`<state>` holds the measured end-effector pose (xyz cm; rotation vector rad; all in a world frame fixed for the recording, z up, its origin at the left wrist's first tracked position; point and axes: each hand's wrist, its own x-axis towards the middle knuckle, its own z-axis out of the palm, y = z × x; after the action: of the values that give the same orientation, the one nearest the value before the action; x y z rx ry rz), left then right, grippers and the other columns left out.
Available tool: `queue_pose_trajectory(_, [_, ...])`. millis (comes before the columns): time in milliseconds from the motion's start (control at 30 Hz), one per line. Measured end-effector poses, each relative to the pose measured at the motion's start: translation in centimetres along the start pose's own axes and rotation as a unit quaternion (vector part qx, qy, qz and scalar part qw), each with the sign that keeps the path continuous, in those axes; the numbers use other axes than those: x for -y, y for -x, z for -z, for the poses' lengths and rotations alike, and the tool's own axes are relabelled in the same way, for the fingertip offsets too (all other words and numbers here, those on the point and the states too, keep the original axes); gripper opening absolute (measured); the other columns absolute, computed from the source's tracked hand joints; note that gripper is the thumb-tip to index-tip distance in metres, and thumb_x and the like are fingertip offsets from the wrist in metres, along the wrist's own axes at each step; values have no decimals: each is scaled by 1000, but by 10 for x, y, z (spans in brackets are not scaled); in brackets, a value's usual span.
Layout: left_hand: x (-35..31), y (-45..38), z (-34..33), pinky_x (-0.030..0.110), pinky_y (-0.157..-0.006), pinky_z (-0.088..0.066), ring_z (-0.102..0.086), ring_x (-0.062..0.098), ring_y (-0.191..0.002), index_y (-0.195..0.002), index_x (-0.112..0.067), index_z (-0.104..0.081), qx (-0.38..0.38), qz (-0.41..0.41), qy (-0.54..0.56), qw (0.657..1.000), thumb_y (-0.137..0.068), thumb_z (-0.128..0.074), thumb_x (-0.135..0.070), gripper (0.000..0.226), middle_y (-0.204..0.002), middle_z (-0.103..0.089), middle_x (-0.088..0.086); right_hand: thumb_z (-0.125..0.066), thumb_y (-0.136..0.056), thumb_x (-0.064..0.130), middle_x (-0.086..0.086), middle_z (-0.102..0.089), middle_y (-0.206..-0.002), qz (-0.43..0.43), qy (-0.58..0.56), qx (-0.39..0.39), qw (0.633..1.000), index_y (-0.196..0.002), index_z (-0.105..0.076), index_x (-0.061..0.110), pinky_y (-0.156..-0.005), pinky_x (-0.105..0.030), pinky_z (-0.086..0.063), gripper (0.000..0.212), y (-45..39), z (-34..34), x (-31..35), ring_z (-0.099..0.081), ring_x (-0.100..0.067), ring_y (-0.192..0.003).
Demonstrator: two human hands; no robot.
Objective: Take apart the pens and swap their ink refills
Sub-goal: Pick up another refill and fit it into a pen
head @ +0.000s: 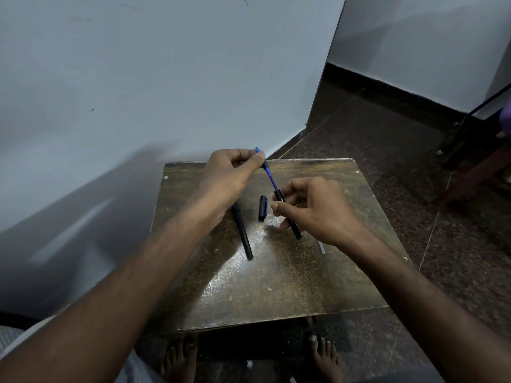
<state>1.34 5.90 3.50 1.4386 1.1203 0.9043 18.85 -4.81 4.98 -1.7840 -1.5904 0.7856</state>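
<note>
My left hand [231, 175] pinches the tip end of a blue ink refill [269, 175], which sticks partly out of a black pen barrel [289, 214]. My right hand [312, 208] grips that barrel above the small table [276, 286]. A second black pen [243, 233] lies whole on the table under my left wrist, its upper end hidden by the hand. A black pen cap [262, 208] lies on the table between the two pens.
The brown table stands against a white wall [138, 92] on the left. Dark speckled floor [387, 134] lies to the right, with dark furniture legs [470, 139] at the far right. My bare feet [323, 355] show below the table's front edge.
</note>
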Motion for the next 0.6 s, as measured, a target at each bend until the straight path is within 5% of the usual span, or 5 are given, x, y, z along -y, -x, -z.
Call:
queue_pose_trajectory(133, [-1, 5, -4, 22, -82, -51, -75, -3, -91, -96, -32, -84, 16, -15, -55, 998, -96, -78, -48, 18, -92, -83, -14, -80, -98, 23, 3, -84, -80, -6, -33, -37, 999, -103, -78, 19, -50, -26, -63, 7, -1, -1, 0, -81, -11, -61])
queue_pose_trajectory(367, [-6, 12, -10, 15, -77, -49, -77, 4, -94, -103, -29, -84, 47, -10, -65, 997, -97, -78, -45, 18, -95, -84, -8, -67, -108, 21, 1, -85, -90, -41, -86, -32, 995, -113, -78, 18, -56, -25, -63, 12, -1, -4, -5, -82, -13, -69])
queue_pose_trajectory(500, [-11, 18, -10, 12, -76, -48, -75, 2, -96, -109, -27, -84, 53, -19, -74, 996, -101, -76, -40, 18, -99, -83, -8, -57, -112, 24, 3, -81, -90, -50, -131, -30, 990, -119, -77, 23, -61, -18, -50, 21, 1, -5, -10, -68, -1, -69])
queue_pose_trajectory(600, [-13, 23, -9, 12, -77, -48, -75, 2, -99, -115, -27, -83, 54, -13, -63, 996, -102, -74, -39, 20, -101, -83, -10, -70, -105, 28, 5, -75, -80, -53, -172, -45, 983, -113, -75, 24, -61, -22, -46, 10, 3, -7, -10, -61, 1, -66])
